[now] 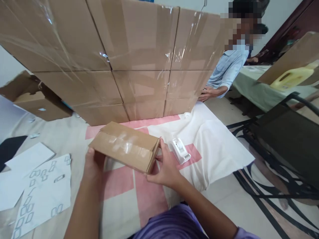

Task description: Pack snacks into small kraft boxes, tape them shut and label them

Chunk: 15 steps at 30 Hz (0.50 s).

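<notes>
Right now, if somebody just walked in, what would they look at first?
Probably the big stack of taped cardboard boxes, filling the upper middle of the picture. Next, perhaps the small cardboard box in front of it, held between the left hand and right hand. A white tape dispenser sits on the cloth, just right of that box.

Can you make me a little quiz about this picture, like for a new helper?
1. True or false: the left hand and right hand both touch the small rectangular brown cardboard box.

2. Where is the small white plastic tape dispenser?
A) On top of the box
B) On the pink-and-white cloth, beside the right hand
C) In the left hand

3. Fill in: the white paper sheet with drawn outlines lies on the person's ____ side.

Key: 1. True; 2. B; 3. left.
</notes>
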Motion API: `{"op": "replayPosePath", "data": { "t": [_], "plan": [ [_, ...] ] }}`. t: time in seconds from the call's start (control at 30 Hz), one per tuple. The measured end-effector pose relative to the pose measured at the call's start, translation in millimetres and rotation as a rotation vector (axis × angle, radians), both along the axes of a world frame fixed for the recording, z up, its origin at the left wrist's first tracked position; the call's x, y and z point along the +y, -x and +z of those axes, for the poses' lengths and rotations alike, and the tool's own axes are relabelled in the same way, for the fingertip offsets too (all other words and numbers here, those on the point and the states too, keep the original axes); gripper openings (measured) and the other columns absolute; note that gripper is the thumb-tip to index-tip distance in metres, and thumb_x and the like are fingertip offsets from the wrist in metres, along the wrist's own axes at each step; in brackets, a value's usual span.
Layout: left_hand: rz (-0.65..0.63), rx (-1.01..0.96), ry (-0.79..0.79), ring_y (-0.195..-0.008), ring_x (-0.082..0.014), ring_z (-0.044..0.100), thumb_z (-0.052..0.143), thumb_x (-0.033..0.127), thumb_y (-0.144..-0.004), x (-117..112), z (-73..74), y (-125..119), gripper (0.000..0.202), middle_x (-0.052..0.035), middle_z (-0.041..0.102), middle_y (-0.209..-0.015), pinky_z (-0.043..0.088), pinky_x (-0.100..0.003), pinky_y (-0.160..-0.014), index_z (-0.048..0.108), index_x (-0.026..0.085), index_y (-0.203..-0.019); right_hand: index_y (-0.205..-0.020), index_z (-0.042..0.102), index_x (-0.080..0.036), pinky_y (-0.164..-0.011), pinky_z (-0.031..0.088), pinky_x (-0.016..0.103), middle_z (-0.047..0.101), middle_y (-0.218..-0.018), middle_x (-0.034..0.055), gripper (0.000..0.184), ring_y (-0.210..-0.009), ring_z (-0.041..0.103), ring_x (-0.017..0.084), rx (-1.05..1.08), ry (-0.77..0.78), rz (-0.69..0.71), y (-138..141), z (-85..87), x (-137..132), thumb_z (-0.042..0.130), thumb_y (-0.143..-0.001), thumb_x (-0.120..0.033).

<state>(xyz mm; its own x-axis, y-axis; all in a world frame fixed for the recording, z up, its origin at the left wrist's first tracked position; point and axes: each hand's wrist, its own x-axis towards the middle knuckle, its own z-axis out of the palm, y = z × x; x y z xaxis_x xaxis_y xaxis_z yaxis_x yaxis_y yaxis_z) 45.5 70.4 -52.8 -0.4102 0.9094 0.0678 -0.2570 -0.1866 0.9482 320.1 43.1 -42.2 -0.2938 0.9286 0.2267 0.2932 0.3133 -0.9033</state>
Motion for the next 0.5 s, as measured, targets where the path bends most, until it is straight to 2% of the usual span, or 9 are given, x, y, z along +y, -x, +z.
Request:
{"op": "replayPosePath", "data": {
  "t": [0.07,0.13,0.2,0.27,0.3,0.37,0.43,0.5],
  "plan": [
    [0.012,0.006,0.015,-0.133,-0.0276,0.055,0.065,0.068,-0.082,-0.6,-17.8,-0.5,0.052,-0.0022,0.072,-0.126,0.045,-0.036,-0.111,0.072,0.027,-0.114,-0.162,0.008,-0.024,-0.102,0.056,0.047,0.038,-0.154,0.0194,0.126,-0.14,0.047,0.034,0.12,0.032,-0.02,-11.7,7.2,1.1,0.086,-0.065,-0.041],
    [-0.032,0.03,0.058,-0.13,-0.0295,0.058,0.063,0.072,-0.08,0.8,-31.9,1.8,0.061,-0.0071,0.071,-0.128,0.047,-0.039,-0.108,0.071,0.024,-0.117,-0.157,0.023,-0.022,-0.105,0.054,0.05,0.046,-0.15,0.0201,0.11,-0.136,0.051,0.035,0.177,-0.004,-0.083,-35.4,15.1,-1.8,0.082,-0.07,-0.053],
    [-0.083,0.058,0.095,-0.122,-0.0305,0.063,0.06,0.072,-0.082,2.7,-39.3,5.3,0.066,-0.011,0.07,-0.128,0.05,-0.04,-0.1,0.068,0.021,-0.123,-0.147,0.04,-0.019,-0.108,0.049,0.057,0.056,-0.14,0.0213,0.097,-0.132,0.055,0.039,0.128,-0.115,-0.253,-71.1,24.8,-6.7,0.081,-0.069,-0.061],
    [-0.113,0.108,0.125,-0.115,-0.0292,0.067,0.058,0.068,-0.086,3.3,-40.6,7.6,0.064,-0.0122,0.07,-0.128,0.05,-0.039,-0.095,0.064,0.021,-0.129,-0.135,0.052,-0.017,-0.107,0.047,0.063,0.063,-0.128,0.0215,0.088,-0.128,0.058,0.043,0.037,-0.245,-0.529,-114.1,37.8,-8.9,0.082,-0.067,-0.064],
    [-0.12,0.139,0.132,-0.114,-0.0287,0.068,0.057,0.067,-0.088,3.0,-39.9,8.0,0.063,-0.0126,0.07,-0.129,0.05,-0.039,-0.095,0.063,0.021,-0.131,-0.134,0.052,-0.017,-0.106,0.047,0.064,0.063,-0.127,0.0212,0.086,-0.126,0.059,0.043,0.024,-0.298,-0.658,-136.0,45.5,-7.1,0.083,-0.067,-0.062],
    [-0.127,0.198,0.13,-0.115,-0.0287,0.067,0.057,0.065,-0.09,1.9,-37.6,7.2,0.062,-0.0131,0.07,-0.129,0.049,-0.038,-0.095,0.064,0.02,-0.131,-0.143,0.044,-0.021,-0.107,0.049,0.058,0.058,-0.138,0.0207,0.089,-0.13,0.058,0.039,0.056,-0.403,-0.847,-176.8,61.1,5.1,0.083,-0.07,-0.054],
    [-0.136,0.236,0.123,-0.113,-0.0293,0.068,0.058,0.065,-0.089,1.1,-35.7,5.4,0.062,-0.0136,0.07,-0.128,0.049,-0.038,-0.094,0.065,0.02,-0.13,-0.151,0.034,-0.025,-0.107,0.05,0.05,0.048,-0.149,0.0215,0.101,-0.135,0.056,0.036,0.059,-0.493,-0.913,-210.9,71.6,30.4,0.085,-0.066,-0.048],
    [-0.142,0.256,0.121,-0.111,-0.029,0.068,0.059,0.065,-0.089,1.3,-34.7,3.7,0.06,-0.0135,0.071,-0.127,0.049,-0.038,-0.092,0.066,0.02,-0.129,-0.156,0.022,-0.022,-0.103,0.053,0.045,0.043,-0.152,0.0259,0.116,-0.132,0.058,0.035,0.021,-0.473,-0.968,-237.6,71.2,66.6,0.086,-0.062,-0.045]
  ]
}}
